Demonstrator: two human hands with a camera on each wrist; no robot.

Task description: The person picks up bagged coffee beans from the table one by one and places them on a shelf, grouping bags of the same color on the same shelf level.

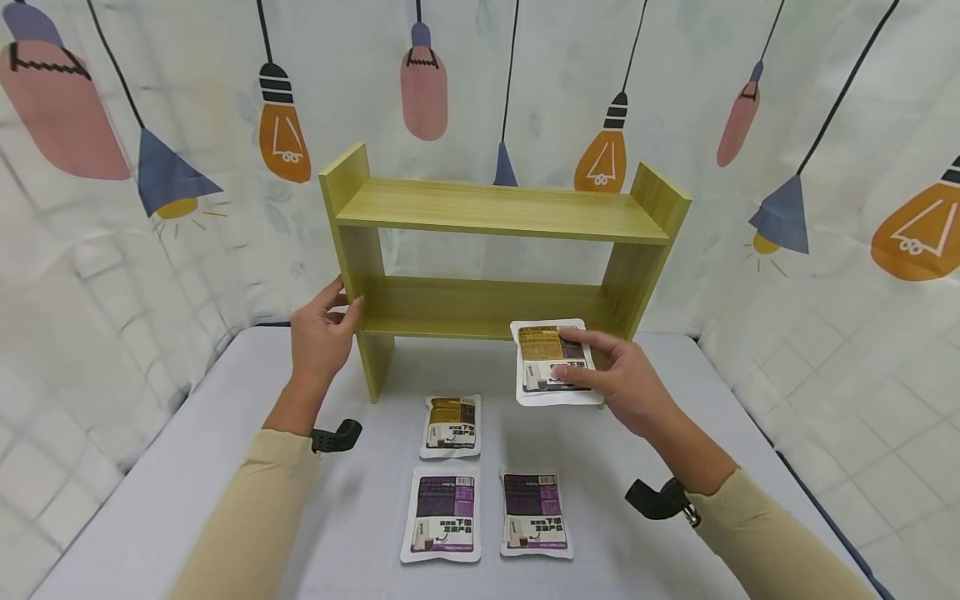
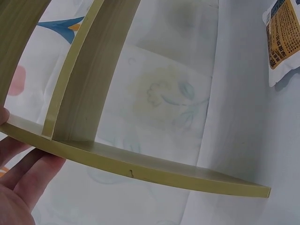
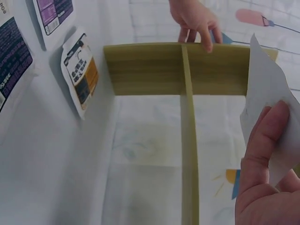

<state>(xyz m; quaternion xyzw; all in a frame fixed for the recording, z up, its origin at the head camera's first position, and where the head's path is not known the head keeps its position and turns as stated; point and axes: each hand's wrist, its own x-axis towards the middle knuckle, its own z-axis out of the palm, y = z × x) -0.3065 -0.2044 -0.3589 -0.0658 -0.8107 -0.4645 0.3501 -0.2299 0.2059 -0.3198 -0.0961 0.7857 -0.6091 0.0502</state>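
Observation:
A two-tier yellow-green wooden shelf stands at the back of the table. My left hand grips its left side panel, the thumb at the front edge and the other fingers on the outer face, as the left wrist view also shows. Between thumb and fingers, my right hand pinches a white pouch with a brown and orange label. This pouch is held up in front of the lower tier's right part; its plain white back faces the right wrist camera.
On the white table lie a brown-labelled pouch and, nearer me, two purple-labelled pouches, one at left and one at right. Behind the shelf hangs a white cloth printed with lamps.

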